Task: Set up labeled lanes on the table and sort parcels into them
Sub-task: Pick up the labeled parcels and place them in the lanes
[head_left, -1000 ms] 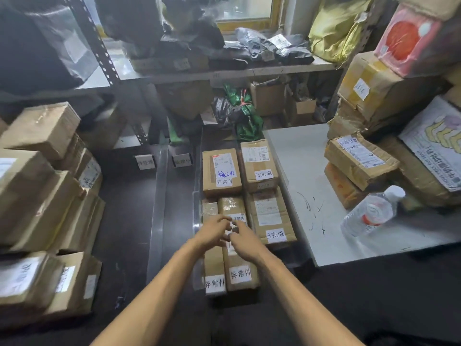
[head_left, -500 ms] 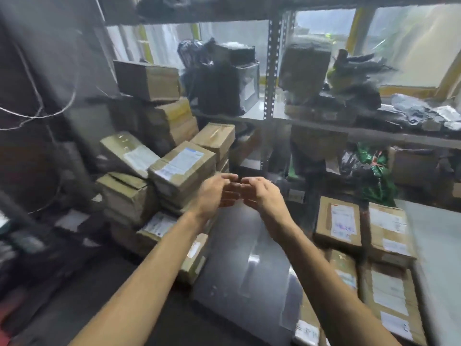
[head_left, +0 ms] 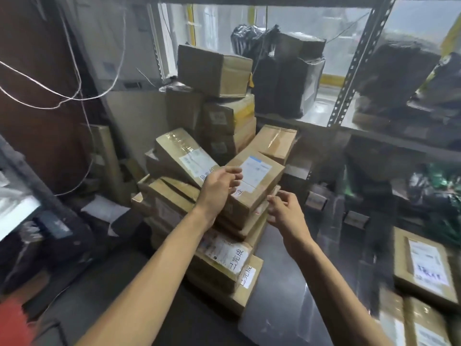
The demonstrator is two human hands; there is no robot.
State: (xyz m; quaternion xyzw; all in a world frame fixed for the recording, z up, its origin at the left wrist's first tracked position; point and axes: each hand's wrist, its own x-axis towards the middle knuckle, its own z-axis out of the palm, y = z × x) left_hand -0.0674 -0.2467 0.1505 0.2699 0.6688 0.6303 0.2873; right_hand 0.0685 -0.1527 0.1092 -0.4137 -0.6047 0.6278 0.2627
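Head view: I see both bare forearms reaching toward a heap of brown cardboard parcels at 12 o'clock from the frame's centre. The left hand (head_left: 217, 188) hovers over the near left edge of the labelled parcel (head_left: 259, 178), a box with a white shipping label that lies tilted on top of the heap. Its fingers (head_left: 233, 176) are relaxed and only slightly bent, gripping nothing, and I cannot tell whether they touch the cardboard. The right hand (head_left: 287, 213) sits at 4 o'clock from that parcel, just beside its near right corner, with its fingers (head_left: 274, 198) spread and loose, also gripping nothing. At 9 o'clock from the labelled parcel a second box, the tilted parcel (head_left: 179, 156), leans against it with a handwritten white tag partly hidden by my left hand. At 6 o'clock, under the left forearm, the lower parcel (head_left: 224, 258) carries a white tag with handwritten characters. The heap rests on the left end of the dark table (head_left: 279, 278). At 3 o'clock from the right hand two small tags (head_left: 316, 200) stand on the table, too blurred to read. At 4 o'clock in the frame more sorted parcels (head_left: 424, 268) lie flat on the table. A metal shelf (head_left: 349, 91) with black wrapped bundles (head_left: 287, 78) fills 1 o'clock.
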